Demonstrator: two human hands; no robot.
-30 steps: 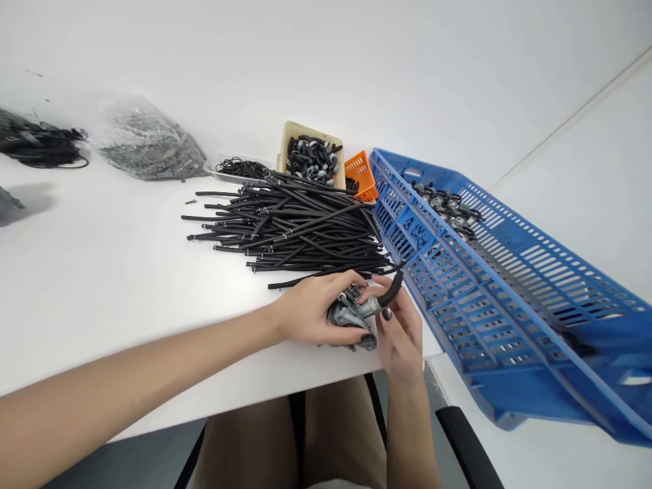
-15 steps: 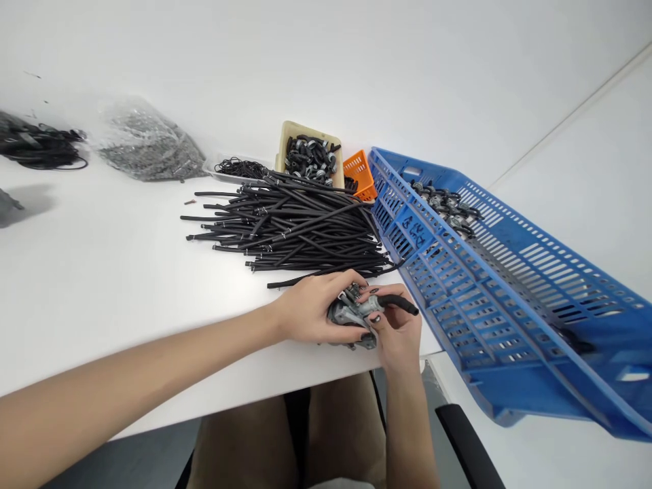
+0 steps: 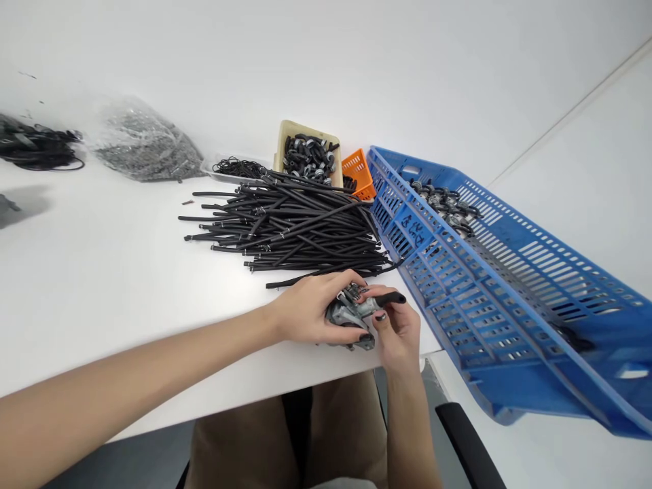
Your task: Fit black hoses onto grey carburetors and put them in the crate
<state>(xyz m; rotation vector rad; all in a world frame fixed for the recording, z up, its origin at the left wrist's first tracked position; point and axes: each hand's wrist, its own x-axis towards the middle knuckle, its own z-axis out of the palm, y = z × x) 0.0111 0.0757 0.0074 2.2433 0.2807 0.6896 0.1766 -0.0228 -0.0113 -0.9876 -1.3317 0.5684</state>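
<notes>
My left hand point(image 3: 310, 309) is closed around a grey metal carburetor point(image 3: 349, 314), held just over the table near its front edge. A short, curved black rubber hose point(image 3: 391, 297) sticks out from the carburetor's right side. My right hand point(image 3: 400, 333) is closed about the joint where hose and metal meet, thumb in front and fingers behind. The fingers hide part of that joint. Just beyond both hands lies a pile of long black tubes point(image 3: 300, 227).
At right stands a big blue crate point(image 3: 458, 305) with several metal parts inside. A cream bin point(image 3: 281, 146) of short hoses with clamps, an orange basket point(image 3: 359, 170), a clear tray point(image 3: 224, 178) of thin black rings and a plastic bag point(image 3: 147, 146) of small parts line the back.
The hose's free end has swung up and left, and now points more straight to the right. Both hands keep their hold in nearly the same place.
</notes>
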